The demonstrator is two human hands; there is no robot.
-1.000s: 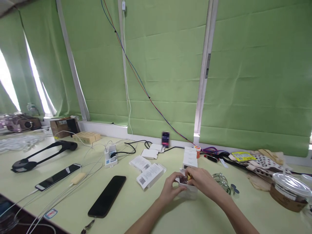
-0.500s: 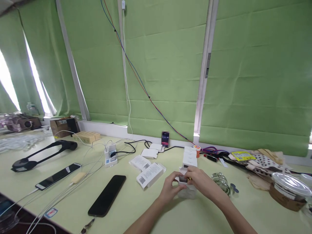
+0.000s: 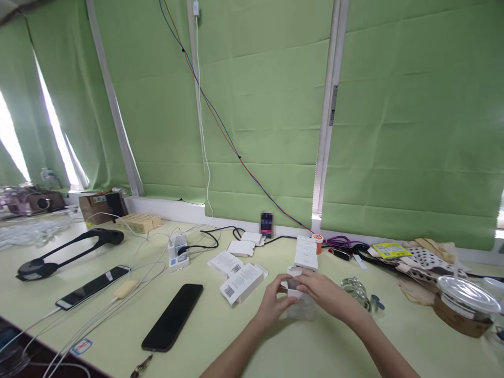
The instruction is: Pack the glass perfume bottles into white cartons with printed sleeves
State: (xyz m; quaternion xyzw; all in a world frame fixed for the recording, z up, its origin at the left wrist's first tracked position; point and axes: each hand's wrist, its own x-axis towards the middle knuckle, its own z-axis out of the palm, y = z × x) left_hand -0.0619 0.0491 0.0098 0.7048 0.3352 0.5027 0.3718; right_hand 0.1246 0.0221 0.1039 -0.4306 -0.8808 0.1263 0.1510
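A small white box (image 3: 296, 294) stands upright on the table, its top open and grey inside. The fingers and thumb of my left hand (image 3: 273, 300) are closed around its left side. Over the top and right side lies my right hand (image 3: 325, 296), fingertips bent onto the rim; anything beneath them is hidden. Just below the box is a pale translucent piece (image 3: 302, 312), too blurred to name. A row of white boxes (image 3: 306, 253) sits right behind. Left of my hands rest white cartons with barcodes (image 3: 242, 283). Clear glass jars (image 3: 354, 291) stand to the right, near small grey discs (image 3: 377, 303).
A black phone (image 3: 173, 317) lies at front left, with another phone (image 3: 92, 287) and white cables farther left. A power strip (image 3: 179, 252) and an upright phone (image 3: 266, 224) are behind. At right are a lidded bowl (image 3: 468, 304) and folded cloth (image 3: 429, 262).
The fingers of my right hand have flattened over the box top, and the small gold-coloured thing at their tips no longer shows. My left hand keeps its grip. The view has shifted slightly.
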